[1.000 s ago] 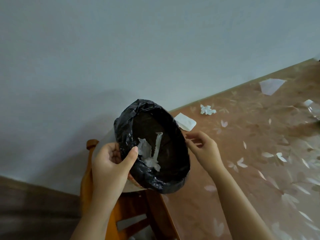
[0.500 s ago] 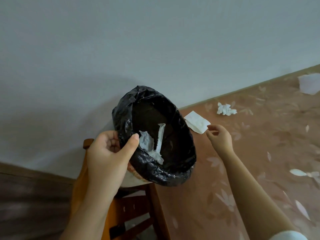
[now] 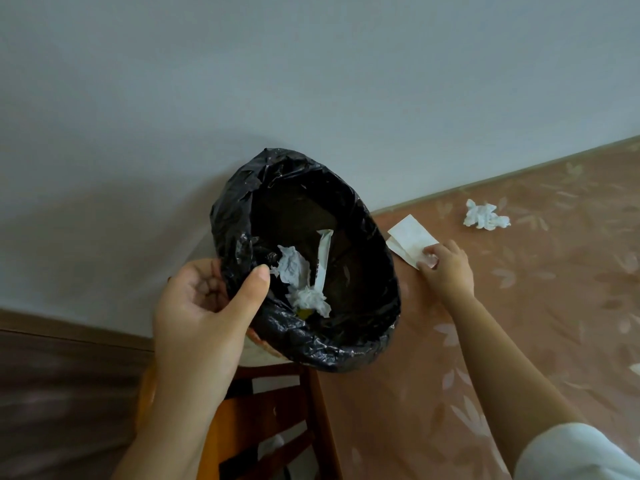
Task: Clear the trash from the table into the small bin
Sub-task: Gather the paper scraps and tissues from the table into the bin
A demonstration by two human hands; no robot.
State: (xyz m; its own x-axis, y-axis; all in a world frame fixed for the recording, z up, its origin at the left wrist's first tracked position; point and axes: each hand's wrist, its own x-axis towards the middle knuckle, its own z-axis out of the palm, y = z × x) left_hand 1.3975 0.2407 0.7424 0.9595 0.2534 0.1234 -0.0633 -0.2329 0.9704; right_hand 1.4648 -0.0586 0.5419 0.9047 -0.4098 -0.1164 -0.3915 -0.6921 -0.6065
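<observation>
My left hand (image 3: 204, 313) grips the rim of the small bin (image 3: 353, 348), which is lined with a black bag and held tilted beside the table's left edge. Crumpled white tissue (image 3: 301, 282) and a narrow white wrapper (image 3: 322, 261) lie inside it. A flat white paper piece (image 3: 410, 239) lies on the brown flowered table (image 3: 519, 323) just right of the bin. My right hand (image 3: 446, 268) rests on that paper's near corner with the fingertips pinching it. A crumpled tissue ball (image 3: 485, 215) lies farther right near the wall.
A wooden chair (image 3: 263, 417) stands below the bin at the table's left edge. The pale wall runs along the table's far side. Dark floor shows at lower left.
My right hand has reached away from the bin to the flat paper and closed its fingertips on the corner. The bin stays held in my left hand.
</observation>
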